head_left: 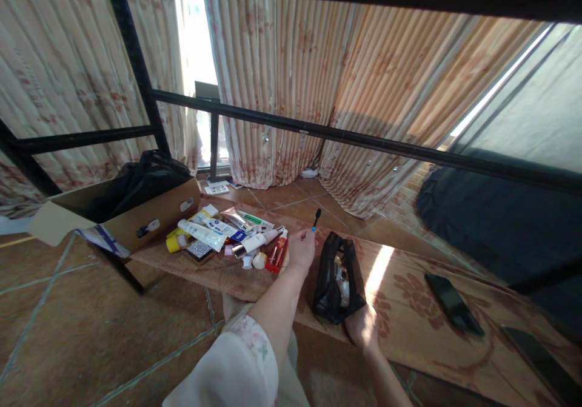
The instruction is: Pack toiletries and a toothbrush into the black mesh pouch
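Note:
My left hand (302,248) is closed in a pinch on a small brush (317,218) with a dark head and a bit of blue by the fingers. Its grip hides the lower end. My right hand (362,327) holds the near right corner of a black cosmetic bag (324,285), which stands open with several light-coloured items (342,282) inside. Left of my left hand lies a heap of tubes and bottles, among them a red bottle (277,252), a white and blue tube (222,230), a yellow container (173,241) and a glittery square case (199,250).
The items rest on a low bench with a brown patterned cover (395,334). An open cardboard box (168,213) with black cloth stands at the left end. Two dark phones, one nearer the bag (454,304), lie right. A black metal rail (273,119) crosses behind.

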Motion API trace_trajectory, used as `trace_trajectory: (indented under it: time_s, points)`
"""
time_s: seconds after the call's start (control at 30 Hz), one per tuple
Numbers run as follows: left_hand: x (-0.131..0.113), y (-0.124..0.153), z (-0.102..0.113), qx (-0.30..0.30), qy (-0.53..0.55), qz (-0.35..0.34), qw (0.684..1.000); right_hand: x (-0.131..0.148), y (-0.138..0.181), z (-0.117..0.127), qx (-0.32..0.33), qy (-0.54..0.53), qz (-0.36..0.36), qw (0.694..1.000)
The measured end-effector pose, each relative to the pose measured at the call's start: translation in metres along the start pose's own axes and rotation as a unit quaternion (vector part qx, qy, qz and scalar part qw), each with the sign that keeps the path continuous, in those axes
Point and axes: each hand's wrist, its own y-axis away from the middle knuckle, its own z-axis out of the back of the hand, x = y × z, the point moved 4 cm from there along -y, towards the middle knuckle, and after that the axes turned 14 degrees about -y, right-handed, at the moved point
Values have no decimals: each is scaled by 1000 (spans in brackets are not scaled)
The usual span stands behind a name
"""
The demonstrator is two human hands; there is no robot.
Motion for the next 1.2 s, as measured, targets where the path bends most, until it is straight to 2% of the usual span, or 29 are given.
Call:
trace_trajectory:
  time_s: [0.23, 0.47, 0.6, 0.7, 1.2]
  points:
    - [0, -1, 3, -3, 4, 11, 1000, -2, 0, -1, -7, 7, -7, 1000]
    - [-5, 5, -2, 38, 91, 71, 993, 1, 1, 0, -5, -15, -11, 1000]
    - [-6, 7, -5, 80, 194, 117, 971, 4, 2, 1, -3, -9, -30, 1000]
    - [-7, 6, -4, 90, 231, 125, 961, 7, -1, 1, -4, -16, -29, 999]
    - [-12, 15, -11, 128, 176, 84, 972, 14, -2, 1, -3, -9, -24, 1000]
